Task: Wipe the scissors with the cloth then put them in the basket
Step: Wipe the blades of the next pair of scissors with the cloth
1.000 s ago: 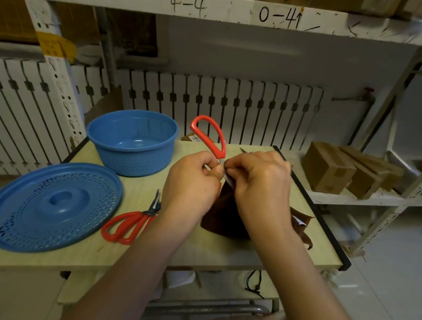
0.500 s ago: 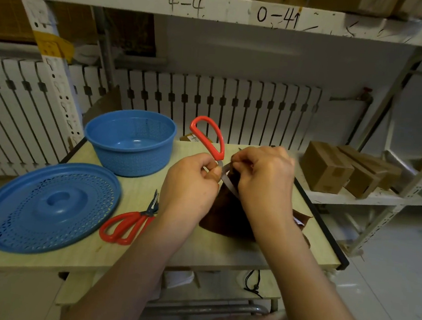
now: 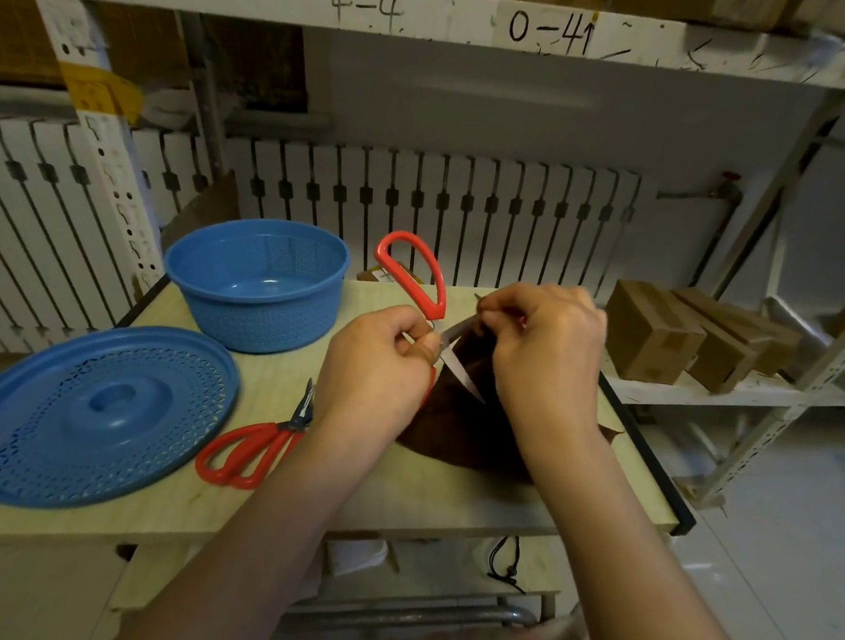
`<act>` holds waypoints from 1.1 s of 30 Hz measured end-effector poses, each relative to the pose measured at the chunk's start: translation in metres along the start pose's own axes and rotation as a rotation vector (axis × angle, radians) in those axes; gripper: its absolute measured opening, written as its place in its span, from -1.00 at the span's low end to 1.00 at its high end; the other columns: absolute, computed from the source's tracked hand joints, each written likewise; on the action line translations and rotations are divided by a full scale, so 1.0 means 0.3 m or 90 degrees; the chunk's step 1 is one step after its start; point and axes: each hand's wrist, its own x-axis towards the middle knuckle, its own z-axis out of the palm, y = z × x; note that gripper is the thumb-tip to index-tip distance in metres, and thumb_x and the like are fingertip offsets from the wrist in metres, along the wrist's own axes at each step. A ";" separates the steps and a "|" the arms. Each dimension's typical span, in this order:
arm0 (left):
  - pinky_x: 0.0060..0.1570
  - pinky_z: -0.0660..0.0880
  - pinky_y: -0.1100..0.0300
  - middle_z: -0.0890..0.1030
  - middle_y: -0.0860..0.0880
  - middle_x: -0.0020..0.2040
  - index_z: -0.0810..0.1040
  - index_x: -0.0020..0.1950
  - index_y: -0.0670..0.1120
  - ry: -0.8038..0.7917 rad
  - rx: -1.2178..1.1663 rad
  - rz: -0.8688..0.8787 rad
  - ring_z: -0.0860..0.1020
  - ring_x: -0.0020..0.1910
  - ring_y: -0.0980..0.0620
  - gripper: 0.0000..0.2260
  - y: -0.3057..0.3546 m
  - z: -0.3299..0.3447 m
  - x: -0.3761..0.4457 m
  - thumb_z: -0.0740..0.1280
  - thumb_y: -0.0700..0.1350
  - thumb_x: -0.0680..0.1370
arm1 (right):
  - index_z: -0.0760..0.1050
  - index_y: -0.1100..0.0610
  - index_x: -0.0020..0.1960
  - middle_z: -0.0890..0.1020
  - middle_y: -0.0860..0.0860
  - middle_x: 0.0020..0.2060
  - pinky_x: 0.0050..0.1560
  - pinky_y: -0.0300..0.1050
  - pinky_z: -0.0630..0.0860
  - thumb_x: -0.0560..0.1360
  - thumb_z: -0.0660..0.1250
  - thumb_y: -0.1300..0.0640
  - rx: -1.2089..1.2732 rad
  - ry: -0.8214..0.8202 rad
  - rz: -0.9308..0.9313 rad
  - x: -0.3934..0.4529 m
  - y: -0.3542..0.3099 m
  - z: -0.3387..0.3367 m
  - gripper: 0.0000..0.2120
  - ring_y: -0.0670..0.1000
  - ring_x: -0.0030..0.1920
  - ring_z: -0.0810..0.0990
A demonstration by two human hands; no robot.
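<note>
The left hand (image 3: 374, 367) pinches the red-handled scissors (image 3: 413, 283) at the pivot, thumb and curled fingers clamped just below the upper handle loop. The blades stand apart, one bare blade angled down across the dark brown cloth (image 3: 456, 426). The right hand (image 3: 546, 352) has its fingers curled together, pinching the cloth around the other blade; the fingertips themselves are hidden.

The step in hand appears to be wiping the blades. To do it well:

1. Keep the left-hand pinch fixed at the pivot so the blades cannot swing shut on the right fingers.
2. Draw the cloth from pivot to tip, with fabric between skin and the cutting edge.
3. Wipe both faces of each blade.

Taking the blue basket (image 3: 259, 283) as landmark: the held scissors are to its right, well apart from it and raised above the table (image 3: 392, 502). A second pair of scissors (image 3: 248, 450) lies in front of the basket. The blue lid (image 3: 91, 417) lies front-left of it. The basket holds nothing visible.
</note>
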 end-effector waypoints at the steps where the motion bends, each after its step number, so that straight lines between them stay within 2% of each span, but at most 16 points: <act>1: -0.27 0.43 0.11 0.44 0.04 -0.37 0.56 -0.20 0.01 0.000 -0.002 0.002 0.40 -0.34 0.09 -0.85 0.000 0.000 -0.001 0.31 -0.08 0.58 | 0.66 0.07 -0.01 0.63 -0.05 -0.11 0.08 -0.21 0.20 0.53 0.35 0.19 -0.003 0.002 0.009 0.006 0.002 -0.003 -0.88 -0.08 0.02 0.38; 5: -0.26 0.44 0.08 0.44 0.02 -0.36 0.57 -0.19 0.00 0.001 -0.013 0.003 0.40 -0.33 0.07 -0.85 -0.006 -0.001 0.006 0.32 -0.08 0.58 | 0.67 0.09 -0.06 0.64 -0.02 -0.16 0.09 -0.03 0.37 0.50 0.38 0.23 0.023 -0.019 -0.037 -0.018 -0.020 0.011 -0.89 0.00 0.02 0.46; 9: -0.30 0.39 0.17 0.44 0.03 -0.37 0.57 -0.18 0.01 -0.004 -0.022 0.004 0.40 -0.34 0.09 -0.85 -0.016 0.001 0.000 0.32 -0.08 0.58 | 0.64 0.04 0.01 0.61 -0.09 -0.10 0.21 -0.04 0.37 0.52 0.35 0.18 0.023 0.003 0.068 0.028 0.027 -0.023 -0.87 -0.03 0.10 0.45; 11: -0.31 0.38 0.19 0.43 0.03 -0.37 0.57 -0.18 0.01 -0.007 -0.028 -0.003 0.40 -0.34 0.08 -0.86 -0.020 0.002 0.004 0.32 -0.08 0.58 | 0.63 0.03 0.02 0.52 -0.22 -0.17 0.23 0.07 0.42 0.52 0.36 0.19 0.069 0.021 0.089 0.031 0.042 -0.048 -0.87 -0.05 0.09 0.46; 13: -0.30 0.39 0.16 0.43 0.03 -0.38 0.58 -0.18 0.01 -0.010 -0.038 -0.010 0.40 -0.34 0.07 -0.86 -0.023 0.003 0.015 0.32 -0.08 0.58 | 0.61 0.02 0.01 0.40 -0.29 -0.23 0.20 0.09 0.46 0.51 0.37 0.19 0.113 0.018 0.091 0.020 0.035 -0.066 -0.88 -0.02 0.07 0.49; 17: -0.28 0.41 0.12 0.44 0.04 -0.38 0.59 -0.16 0.00 -0.014 -0.049 -0.005 0.40 -0.34 0.05 -0.87 -0.014 0.012 0.023 0.32 -0.08 0.57 | 0.58 -0.02 0.02 0.42 -0.26 -0.22 0.15 0.03 0.50 0.50 0.38 0.17 0.109 -0.019 0.074 -0.003 0.011 -0.055 -0.87 0.00 0.08 0.50; 20: -0.30 0.39 0.13 0.43 0.04 -0.40 0.59 -0.17 -0.01 -0.016 -0.048 0.010 0.40 -0.35 0.05 -0.86 -0.012 0.016 0.019 0.32 -0.09 0.57 | 0.64 0.03 -0.01 0.58 -0.14 -0.17 0.15 -0.09 0.36 0.50 0.39 0.18 0.048 -0.009 -0.013 -0.014 0.013 -0.025 -0.89 -0.11 0.02 0.41; 22: -0.30 0.39 0.12 0.43 0.03 -0.40 0.59 -0.20 0.00 -0.021 -0.049 0.014 0.40 -0.36 0.05 -0.86 -0.020 0.013 0.016 0.33 -0.09 0.57 | 0.65 0.04 -0.01 0.63 -0.08 -0.12 0.14 -0.15 0.26 0.51 0.38 0.18 0.033 0.012 0.004 0.000 0.033 -0.023 -0.89 -0.14 0.00 0.35; 24: -0.28 0.42 0.10 0.45 0.01 -0.39 0.58 -0.21 0.01 -0.019 -0.055 0.009 0.42 -0.35 0.03 -0.85 -0.031 0.003 0.019 0.33 -0.09 0.56 | 0.64 0.03 0.01 0.61 -0.10 -0.11 0.19 -0.07 0.35 0.51 0.37 0.18 0.052 0.034 0.035 0.014 0.059 -0.037 -0.88 -0.14 0.01 0.37; 26: -0.28 0.44 0.06 0.45 0.00 -0.39 0.59 -0.22 0.02 -0.017 -0.075 -0.004 0.42 -0.35 0.01 -0.84 -0.039 -0.003 0.032 0.33 -0.10 0.56 | 0.63 0.02 0.02 0.53 -0.21 -0.16 0.16 -0.04 0.43 0.51 0.38 0.19 0.088 0.036 0.026 0.012 0.061 -0.053 -0.87 -0.12 0.02 0.43; 28: -0.27 0.45 0.03 0.47 -0.02 -0.37 0.59 -0.21 0.03 -0.021 -0.085 -0.023 0.43 -0.34 0.00 -0.85 -0.039 -0.003 0.045 0.34 -0.10 0.56 | 0.64 0.03 0.01 0.46 -0.27 -0.18 0.07 -0.23 0.41 0.50 0.39 0.20 0.106 -0.018 -0.022 -0.003 0.035 -0.057 -0.86 -0.11 0.02 0.45; 29: -0.26 0.46 0.03 0.47 -0.02 -0.37 0.59 -0.21 0.03 -0.024 -0.085 -0.026 0.43 -0.34 0.00 -0.85 -0.036 -0.001 0.048 0.34 -0.10 0.56 | 0.65 0.03 0.00 0.49 -0.25 -0.18 0.03 -0.30 0.38 0.49 0.39 0.21 0.099 -0.061 -0.058 -0.011 0.023 -0.053 -0.86 -0.11 0.02 0.45; 30: -0.26 0.46 0.04 0.47 -0.01 -0.38 0.59 -0.21 0.02 -0.027 -0.083 -0.024 0.43 -0.35 0.00 -0.85 -0.031 0.001 0.052 0.34 -0.10 0.56 | 0.66 0.04 -0.02 0.55 -0.20 -0.18 0.01 -0.32 0.36 0.48 0.40 0.22 0.088 -0.097 -0.099 -0.014 0.015 -0.049 -0.86 -0.09 0.00 0.46; 33: -0.25 0.44 0.05 0.46 0.02 -0.39 0.59 -0.21 0.01 -0.039 -0.089 -0.025 0.43 -0.34 0.01 -0.84 -0.020 0.004 0.057 0.33 -0.13 0.56 | 0.69 0.08 -0.06 0.67 -0.05 -0.16 -0.01 -0.18 0.44 0.45 0.44 0.27 0.070 -0.141 -0.176 -0.006 0.010 -0.041 -0.86 -0.01 -0.01 0.52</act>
